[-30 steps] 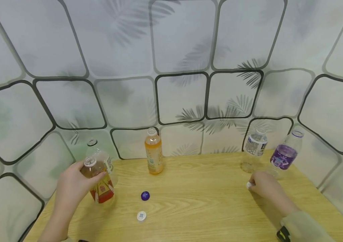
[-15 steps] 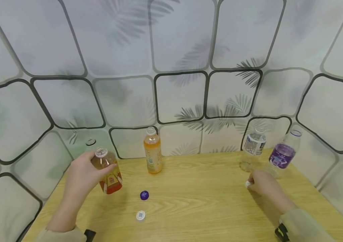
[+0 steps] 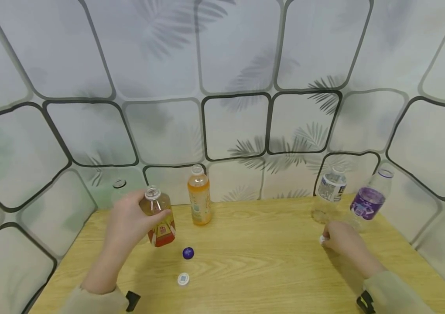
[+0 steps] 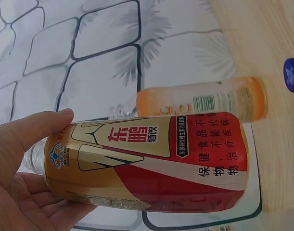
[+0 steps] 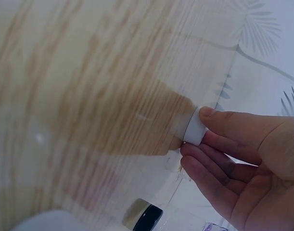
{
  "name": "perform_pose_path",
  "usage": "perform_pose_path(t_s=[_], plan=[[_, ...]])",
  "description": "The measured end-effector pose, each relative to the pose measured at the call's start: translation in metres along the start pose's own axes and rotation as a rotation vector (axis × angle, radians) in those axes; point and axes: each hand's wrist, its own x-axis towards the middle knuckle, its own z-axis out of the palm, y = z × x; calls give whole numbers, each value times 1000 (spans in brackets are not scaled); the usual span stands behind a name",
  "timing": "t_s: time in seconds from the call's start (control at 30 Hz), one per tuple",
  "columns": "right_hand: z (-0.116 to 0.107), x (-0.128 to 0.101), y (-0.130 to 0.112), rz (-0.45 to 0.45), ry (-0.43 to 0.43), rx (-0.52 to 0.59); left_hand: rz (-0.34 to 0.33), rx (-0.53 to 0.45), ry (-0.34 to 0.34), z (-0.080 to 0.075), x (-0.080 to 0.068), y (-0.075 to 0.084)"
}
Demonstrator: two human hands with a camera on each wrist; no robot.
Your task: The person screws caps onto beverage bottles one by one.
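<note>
Red-and-gold Dongpeng drink bottle (image 3: 162, 232), left of centre in the head view, clamped between thumb and fingers of the left hand (image 3: 129, 219); white cap (image 5: 195, 126), lower right, pinched in the right hand (image 3: 343, 237).

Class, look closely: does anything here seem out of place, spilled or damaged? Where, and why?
I see no spill or damage. What stands out: a blue cap and a white cap lie loose on the table, off any bottle, while the red-and-yellow bottle in the left hand is uncapped.
</note>
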Motion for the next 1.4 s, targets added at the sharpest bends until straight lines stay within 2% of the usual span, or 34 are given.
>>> perform_pose_path(t_s=[0.3, 0.67, 0.93, 1.13, 1.4], plan=[[1, -2, 0, 4, 9, 18, 65, -78, -2, 17, 3, 17], [2, -2, 1, 14, 16, 4, 73, -120, -41, 44, 0, 30], [0, -2, 0, 12, 3, -3, 82, -122, -57, 65, -5, 40], [-2, -1, -1, 15, -10, -3, 111, -140, -71, 80, -8, 46], [0, -1, -3, 22, -21, -11, 165, -190, -84, 94, -16, 52]])
